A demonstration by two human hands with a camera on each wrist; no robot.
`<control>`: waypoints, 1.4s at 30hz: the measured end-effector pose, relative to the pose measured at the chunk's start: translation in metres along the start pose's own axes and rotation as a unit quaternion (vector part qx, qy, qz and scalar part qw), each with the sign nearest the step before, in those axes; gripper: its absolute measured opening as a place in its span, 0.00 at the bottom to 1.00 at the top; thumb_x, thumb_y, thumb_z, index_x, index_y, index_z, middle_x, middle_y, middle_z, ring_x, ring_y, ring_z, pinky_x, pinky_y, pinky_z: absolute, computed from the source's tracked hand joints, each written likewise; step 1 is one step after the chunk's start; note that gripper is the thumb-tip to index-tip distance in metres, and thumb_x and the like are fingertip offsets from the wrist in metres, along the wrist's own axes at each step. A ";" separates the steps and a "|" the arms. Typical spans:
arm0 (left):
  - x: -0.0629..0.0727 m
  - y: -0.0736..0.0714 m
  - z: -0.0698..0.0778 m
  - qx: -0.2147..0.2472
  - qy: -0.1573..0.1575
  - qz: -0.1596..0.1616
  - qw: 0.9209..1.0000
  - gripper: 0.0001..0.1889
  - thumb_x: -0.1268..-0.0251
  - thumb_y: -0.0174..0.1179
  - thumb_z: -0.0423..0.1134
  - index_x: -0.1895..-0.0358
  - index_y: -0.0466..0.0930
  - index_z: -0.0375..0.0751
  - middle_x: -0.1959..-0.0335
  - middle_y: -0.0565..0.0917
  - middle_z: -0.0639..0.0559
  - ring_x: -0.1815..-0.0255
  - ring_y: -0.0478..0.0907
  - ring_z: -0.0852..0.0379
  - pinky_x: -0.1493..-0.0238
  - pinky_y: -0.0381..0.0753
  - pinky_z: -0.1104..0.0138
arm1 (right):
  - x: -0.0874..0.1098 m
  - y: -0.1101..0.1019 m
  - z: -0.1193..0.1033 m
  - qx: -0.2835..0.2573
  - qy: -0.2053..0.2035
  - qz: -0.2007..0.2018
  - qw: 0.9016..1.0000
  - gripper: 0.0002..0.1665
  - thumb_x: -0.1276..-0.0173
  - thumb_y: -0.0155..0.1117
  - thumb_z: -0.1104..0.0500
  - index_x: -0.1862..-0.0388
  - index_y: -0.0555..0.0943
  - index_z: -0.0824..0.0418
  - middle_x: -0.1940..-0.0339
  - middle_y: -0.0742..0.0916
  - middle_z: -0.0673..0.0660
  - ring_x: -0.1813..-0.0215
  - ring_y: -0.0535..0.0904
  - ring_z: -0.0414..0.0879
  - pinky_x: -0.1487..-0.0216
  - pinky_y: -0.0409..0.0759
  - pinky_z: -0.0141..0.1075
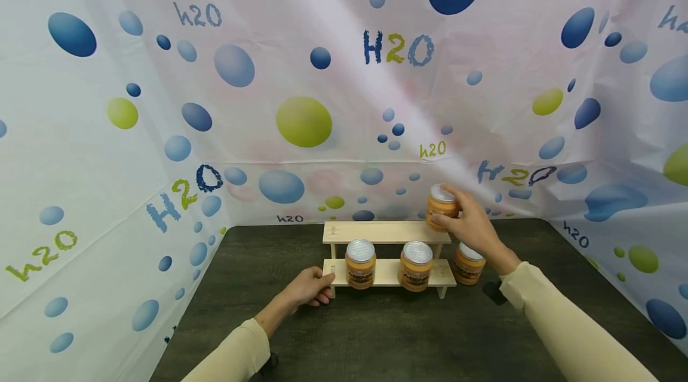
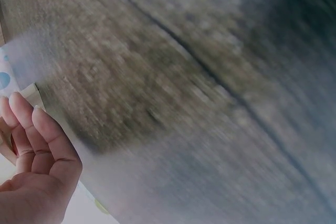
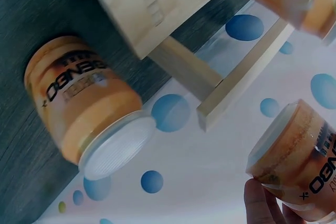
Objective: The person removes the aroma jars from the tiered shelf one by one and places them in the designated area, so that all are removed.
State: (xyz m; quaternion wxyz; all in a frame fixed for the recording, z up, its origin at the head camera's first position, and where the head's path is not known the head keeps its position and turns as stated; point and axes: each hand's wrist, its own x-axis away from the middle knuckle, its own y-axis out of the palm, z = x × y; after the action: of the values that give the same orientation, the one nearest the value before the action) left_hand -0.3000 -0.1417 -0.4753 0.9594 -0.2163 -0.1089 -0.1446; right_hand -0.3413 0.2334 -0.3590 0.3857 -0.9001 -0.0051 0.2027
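Observation:
A two-step wooden rack (image 1: pixel 376 231) stands on the dark table. My right hand (image 1: pixel 473 228) grips an orange jar with a silvery lid (image 1: pixel 439 210) at the right end of the upper step; in the right wrist view fingertips press that jar (image 3: pixel 302 169). My left hand (image 1: pixel 309 287) holds the left end of the lower step (image 1: pixel 387 274), thumb on top of the board. The left wrist view shows its fingers bent (image 2: pixel 44 140) beside the pale wood. Two matching jars, a left one (image 1: pixel 361 265) and a right one (image 1: pixel 416 268), sit upright on the lower step.
Another orange jar (image 1: pixel 467 267) stands on the table (image 1: pixel 387 334) just right of the rack, partly behind my right wrist. A white sheet (image 1: pixel 301 30) printed with blue and green bubbles hangs behind and along both sides.

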 end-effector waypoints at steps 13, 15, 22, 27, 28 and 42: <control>0.002 0.000 0.000 0.002 0.000 0.000 1.000 0.15 0.21 0.51 0.49 0.58 0.73 0.38 0.71 0.85 0.51 0.73 0.82 0.61 0.70 0.79 0.65 | 0.007 -0.009 0.011 0.013 -0.007 0.015 1.000 0.42 0.30 0.69 0.54 0.22 0.62 0.58 0.32 0.73 0.71 0.41 0.75 0.65 0.50 0.75 0.56; 0.002 0.000 0.001 0.003 -0.001 0.000 1.000 0.15 0.21 0.51 0.48 0.58 0.73 0.38 0.71 0.85 0.51 0.74 0.82 0.61 0.70 0.79 0.65 | 0.008 -0.011 0.013 0.015 -0.009 0.018 1.000 0.42 0.30 0.69 0.54 0.22 0.62 0.59 0.32 0.73 0.71 0.41 0.75 0.66 0.50 0.76 0.56; 0.001 0.000 0.001 0.003 -0.006 0.001 1.000 0.15 0.21 0.51 0.49 0.58 0.74 0.38 0.71 0.85 0.51 0.73 0.82 0.61 0.70 0.79 0.65 | 0.016 -0.018 0.020 0.037 -0.011 0.033 0.999 0.42 0.31 0.70 0.55 0.23 0.63 0.60 0.35 0.76 0.71 0.46 0.78 0.64 0.56 0.76 0.51; 0.001 0.000 0.001 0.002 -0.009 0.003 1.000 0.15 0.21 0.51 0.49 0.58 0.74 0.38 0.71 0.85 0.51 0.74 0.81 0.61 0.70 0.79 0.65 | 0.021 -0.021 0.026 0.049 -0.004 0.035 0.998 0.42 0.30 0.69 0.53 0.23 0.63 0.59 0.36 0.75 0.72 0.48 0.77 0.63 0.58 0.75 0.49; 0.001 0.000 0.001 0.002 -0.009 0.003 1.000 0.15 0.21 0.51 0.49 0.58 0.74 0.38 0.71 0.85 0.52 0.74 0.81 0.61 0.70 0.79 0.65 | 0.022 -0.021 0.028 0.049 -0.002 0.036 0.998 0.42 0.30 0.69 0.53 0.22 0.62 0.59 0.36 0.75 0.72 0.46 0.76 0.64 0.56 0.76 0.51; 0.000 0.000 0.002 -0.003 -0.007 0.004 1.000 0.15 0.21 0.51 0.49 0.58 0.73 0.38 0.71 0.85 0.51 0.74 0.81 0.61 0.71 0.79 0.65 | 0.032 -0.034 0.043 0.072 0.015 0.057 0.996 0.42 0.31 0.70 0.53 0.23 0.63 0.60 0.41 0.76 0.75 0.44 0.74 0.69 0.55 0.75 0.61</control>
State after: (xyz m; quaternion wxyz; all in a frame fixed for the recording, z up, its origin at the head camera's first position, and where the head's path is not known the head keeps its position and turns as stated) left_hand -0.3000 -0.1406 -0.4737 0.9585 -0.2201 -0.1150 -0.1398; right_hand -0.3228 0.2924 -0.3739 0.4369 -0.8720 0.0665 0.2105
